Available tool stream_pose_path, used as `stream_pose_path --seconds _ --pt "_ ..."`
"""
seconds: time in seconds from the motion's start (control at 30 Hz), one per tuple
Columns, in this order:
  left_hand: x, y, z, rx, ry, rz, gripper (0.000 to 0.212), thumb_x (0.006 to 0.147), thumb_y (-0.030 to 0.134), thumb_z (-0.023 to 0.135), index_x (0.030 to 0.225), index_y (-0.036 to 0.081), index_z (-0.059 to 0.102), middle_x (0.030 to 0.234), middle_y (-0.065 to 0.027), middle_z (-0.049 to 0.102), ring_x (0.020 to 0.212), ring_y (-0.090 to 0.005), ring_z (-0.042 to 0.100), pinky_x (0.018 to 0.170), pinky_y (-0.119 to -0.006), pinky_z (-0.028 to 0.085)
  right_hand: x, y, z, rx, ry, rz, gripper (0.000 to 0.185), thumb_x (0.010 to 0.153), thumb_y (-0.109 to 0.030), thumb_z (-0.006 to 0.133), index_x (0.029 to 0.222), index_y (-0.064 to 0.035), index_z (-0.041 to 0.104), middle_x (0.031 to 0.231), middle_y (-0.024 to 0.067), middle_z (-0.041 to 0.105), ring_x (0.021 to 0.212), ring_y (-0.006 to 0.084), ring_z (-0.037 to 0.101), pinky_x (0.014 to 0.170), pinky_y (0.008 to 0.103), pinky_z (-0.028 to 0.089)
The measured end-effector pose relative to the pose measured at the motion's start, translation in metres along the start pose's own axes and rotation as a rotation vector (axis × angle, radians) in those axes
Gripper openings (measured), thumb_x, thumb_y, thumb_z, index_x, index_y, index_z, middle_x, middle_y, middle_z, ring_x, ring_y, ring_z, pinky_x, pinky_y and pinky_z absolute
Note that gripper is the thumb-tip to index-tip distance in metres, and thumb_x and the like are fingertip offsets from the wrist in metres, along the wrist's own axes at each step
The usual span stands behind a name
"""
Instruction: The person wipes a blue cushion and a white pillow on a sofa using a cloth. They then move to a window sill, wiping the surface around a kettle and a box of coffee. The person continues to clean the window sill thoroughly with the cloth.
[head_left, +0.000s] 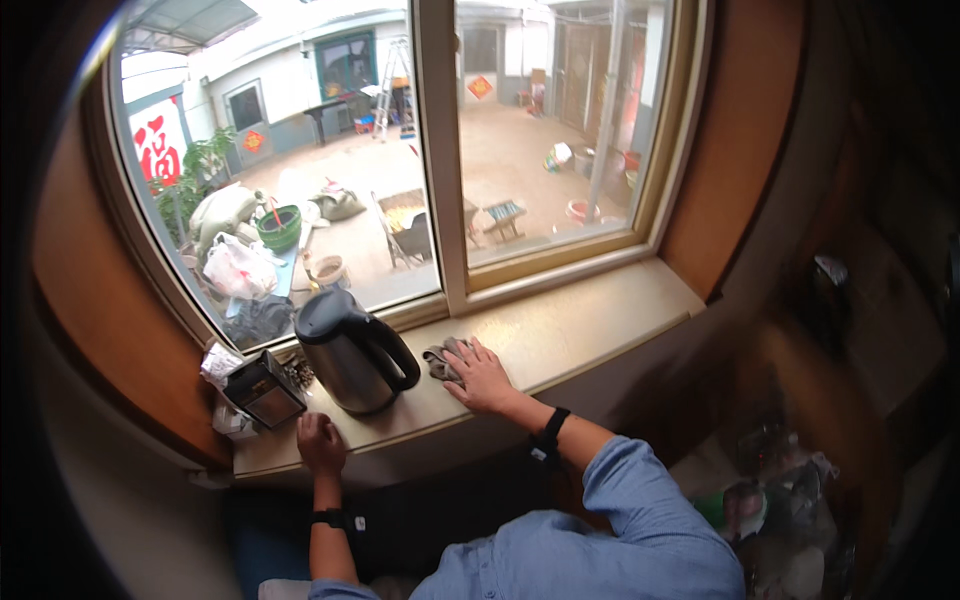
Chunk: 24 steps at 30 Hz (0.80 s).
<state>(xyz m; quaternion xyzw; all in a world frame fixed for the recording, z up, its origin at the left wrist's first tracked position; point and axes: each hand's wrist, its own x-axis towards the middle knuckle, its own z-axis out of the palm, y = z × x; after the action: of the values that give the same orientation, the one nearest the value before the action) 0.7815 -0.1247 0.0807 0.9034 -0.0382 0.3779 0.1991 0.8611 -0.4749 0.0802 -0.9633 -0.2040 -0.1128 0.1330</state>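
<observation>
My right hand (480, 377) presses a crumpled grey-brown cloth (444, 361) onto the window sill (577, 322), its fingers spread over the fabric. Just left of the cloth stands an upright stainless steel electric kettle (349, 367) with a black lid, its black handle towards the cloth. My left hand (321, 444) rests at the sill's front edge, fingers curled and nothing seen in them. Beyond it, on the left end of the sill, is a black box (266, 391). A light-coloured small carton (234, 422) and a crumpled white packet (220, 363) lie beside the box.
The sliding window frame (442, 172) rises behind the sill, with a courtyard outside. Brown panels (739, 142) flank the window on both sides. At the lower right, blurred plastic bags (802, 495) and a green container (739, 508) stand below sill level.
</observation>
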Motion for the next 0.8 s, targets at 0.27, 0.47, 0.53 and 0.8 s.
stream_pose_path --seconds 0.27,0.47,0.53,0.8 --pt "-0.003 -0.008 0.002 -0.038 -0.03 0.027 0.006 0.078 -0.002 0.052 0.081 0.003 0.054 0.084 -0.0146 0.055 0.084 -0.0358 0.054 0.076 -0.046 0.045 -0.032 0.04 -0.015 0.02 0.082 -0.012 0.057 0.096 -0.053 0.052 0.144 -0.022 0.049 0.153 0.0117 0.043 0.145 0.0403 0.031 0.116 0.0572 0.023" --pt "0.002 -0.003 0.001 -0.053 -0.038 0.042 0.007 0.078 -0.003 0.051 0.081 0.003 0.053 0.083 -0.0147 0.054 0.084 -0.0358 0.054 0.075 -0.046 0.045 -0.055 0.188 -0.04 -0.056 0.232 0.337 0.054 0.093 -0.048 0.054 0.14 -0.0205 0.054 0.15 0.0101 0.048 0.14 0.0409 0.038 0.114 0.0563 0.027" --pt "0.002 -0.004 0.001 -0.049 -0.031 0.049 0.006 0.079 -0.003 0.051 0.081 0.003 0.053 0.083 -0.0148 0.054 0.083 -0.0357 0.053 0.075 -0.046 0.044 -0.071 0.243 -0.058 -0.128 0.266 0.514 0.054 0.094 -0.049 0.052 0.14 -0.0207 0.054 0.15 0.0099 0.048 0.14 0.0408 0.039 0.115 0.0561 0.026" --pt "0.004 0.006 0.002 -0.021 -0.034 0.018 0.004 0.08 -0.001 0.051 0.08 0.003 0.052 0.082 -0.0146 0.053 0.081 -0.0352 0.053 0.074 -0.046 0.043 -0.093 0.329 -0.084 -0.318 0.231 1.056 0.063 0.096 -0.051 0.047 0.152 -0.0244 0.041 0.158 0.0111 0.036 0.147 0.0409 0.025 0.122 0.0504 0.015"
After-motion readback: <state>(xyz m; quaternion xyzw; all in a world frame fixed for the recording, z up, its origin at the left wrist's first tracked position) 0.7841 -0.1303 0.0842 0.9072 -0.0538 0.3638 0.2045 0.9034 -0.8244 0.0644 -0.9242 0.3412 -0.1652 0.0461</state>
